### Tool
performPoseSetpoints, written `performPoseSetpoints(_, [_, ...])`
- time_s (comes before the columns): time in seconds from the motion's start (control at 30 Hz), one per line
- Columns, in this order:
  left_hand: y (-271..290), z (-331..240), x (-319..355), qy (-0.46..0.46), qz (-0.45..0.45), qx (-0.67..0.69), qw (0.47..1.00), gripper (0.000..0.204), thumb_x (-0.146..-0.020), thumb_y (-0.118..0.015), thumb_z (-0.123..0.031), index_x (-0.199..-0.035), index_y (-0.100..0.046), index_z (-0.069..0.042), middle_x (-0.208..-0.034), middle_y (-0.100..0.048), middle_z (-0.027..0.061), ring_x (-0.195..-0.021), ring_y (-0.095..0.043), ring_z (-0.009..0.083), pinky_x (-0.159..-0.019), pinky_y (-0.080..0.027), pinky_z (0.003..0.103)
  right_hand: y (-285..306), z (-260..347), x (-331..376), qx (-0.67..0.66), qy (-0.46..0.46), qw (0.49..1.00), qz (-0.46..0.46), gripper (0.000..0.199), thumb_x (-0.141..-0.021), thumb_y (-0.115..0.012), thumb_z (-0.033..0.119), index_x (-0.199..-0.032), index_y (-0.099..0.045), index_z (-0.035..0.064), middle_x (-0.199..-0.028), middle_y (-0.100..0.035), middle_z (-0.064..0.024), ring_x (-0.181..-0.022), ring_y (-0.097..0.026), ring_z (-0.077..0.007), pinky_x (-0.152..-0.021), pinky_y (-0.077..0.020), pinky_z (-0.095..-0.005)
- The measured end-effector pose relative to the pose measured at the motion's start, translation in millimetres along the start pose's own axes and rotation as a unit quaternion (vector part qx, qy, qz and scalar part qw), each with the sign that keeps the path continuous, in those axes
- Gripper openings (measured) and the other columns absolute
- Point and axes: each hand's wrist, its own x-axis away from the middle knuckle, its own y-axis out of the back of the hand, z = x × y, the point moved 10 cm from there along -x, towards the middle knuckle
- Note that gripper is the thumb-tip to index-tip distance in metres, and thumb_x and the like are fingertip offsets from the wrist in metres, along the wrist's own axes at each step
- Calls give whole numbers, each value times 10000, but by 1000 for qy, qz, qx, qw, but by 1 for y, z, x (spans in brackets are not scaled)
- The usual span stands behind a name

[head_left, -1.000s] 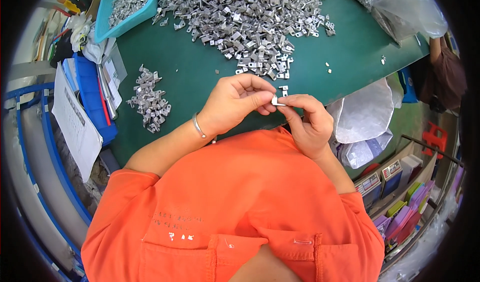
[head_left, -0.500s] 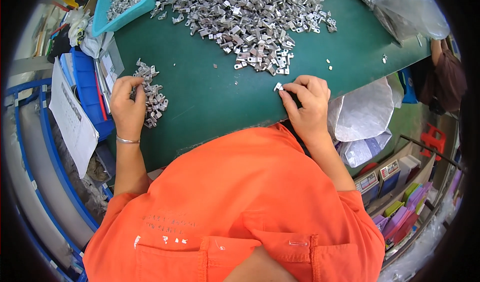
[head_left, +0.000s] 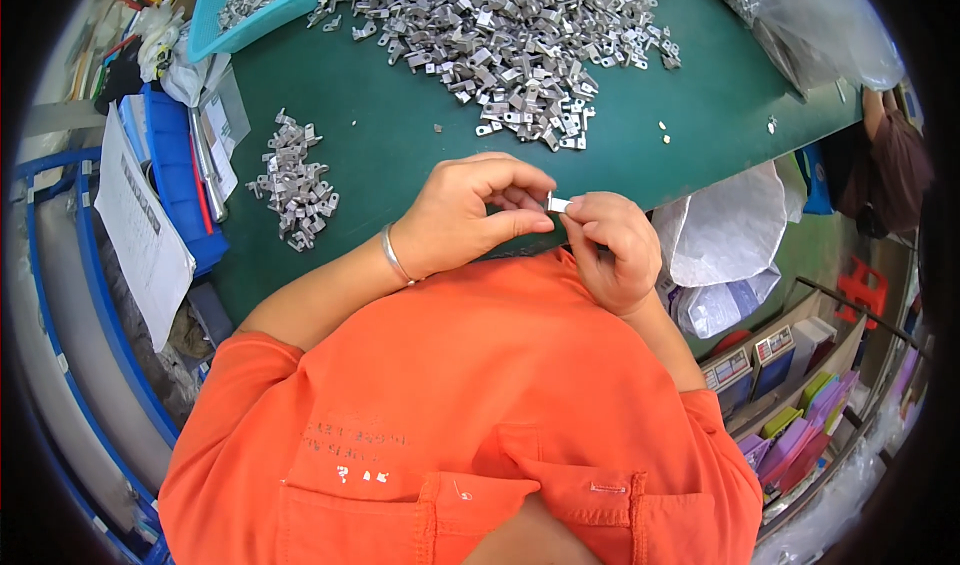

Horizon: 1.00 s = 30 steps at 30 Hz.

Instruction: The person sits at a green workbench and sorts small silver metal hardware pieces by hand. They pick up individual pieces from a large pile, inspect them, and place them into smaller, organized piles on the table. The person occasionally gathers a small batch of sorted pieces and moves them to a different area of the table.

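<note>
Green surface [head_left: 400,165] at workbench, big heap of metal pieces [head_left: 500,35] at far side, smaller pile [head_left: 295,180] to left, blue tray [head_left: 262,10] at far left corner. Left hand [head_left: 465,215] and right hand [head_left: 615,245] meet just above near edge, close to chest. Small metal clip [head_left: 557,204] pinched between them — fingers of both hands closed on it, right fingertips gripping one end, left thumb and forefinger at other. Clip's long axis roughly left-right, slightly tilted; which face is up can't tell. Best done with firm pinch, steady wrists, piece kept over surface — dropped part then stays findable.

Silver metal parts [head_left: 500,35] on a green table [head_left: 400,155], orange shirt [head_left: 470,415], teal tray [head_left: 262,10]
</note>
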Motion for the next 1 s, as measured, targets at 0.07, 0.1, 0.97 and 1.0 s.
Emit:
performPoseSetpoints(0.07, [1, -2, -1, -21, -17, 1, 1000, 230, -802, -723, 29, -1023, -664, 7, -1042, -645, 107, -890, -653, 153, -799, -552, 275, 1, -6, 5, -22, -34, 999, -6, 376, -669, -771, -107, -925, -532, 31, -858, -665, -119, -741, -673, -268, -631, -545, -329])
performPoseSetpoints(0.1, [2, -4, -1, -31, -26, 2, 999, 205, -795, -730, 25, -990, -675, -1, -1027, -647, 105, -883, -656, 162, -790, -551, 278, 3, -10, 8, -32, -69, 997, -11, 384, -668, -774, -104, -939, -535, 28, -864, -667, -123, -750, -673, -271, -629, -547, -331])
performPoseSetpoints(0.97, [31, 2, 14, -26, -125, -111, 986, 200, -860, -647, 28, -1060, -631, 21, -945, -620, 75, -800, -630, 114, -701, -517, 220, -21, -44, -3, 106, -156, 981, 42, 185, -742, -691, -66, -894, -615, 7, -877, -616, -125, -775, -601, -308, -675, -496, -366])
performPoseSetpoints(1.0, [32, 0, 14, -34, -124, -135, 982, 199, -861, -643, 31, -1059, -631, 22, -945, -621, 72, -805, -631, 114, -703, -516, 219, -17, -48, -1, 117, -163, 979, 36, 176, -754, -680, -59, -908, -624, 4, -879, -615, -125, -769, -594, -309, -670, -492, -372])
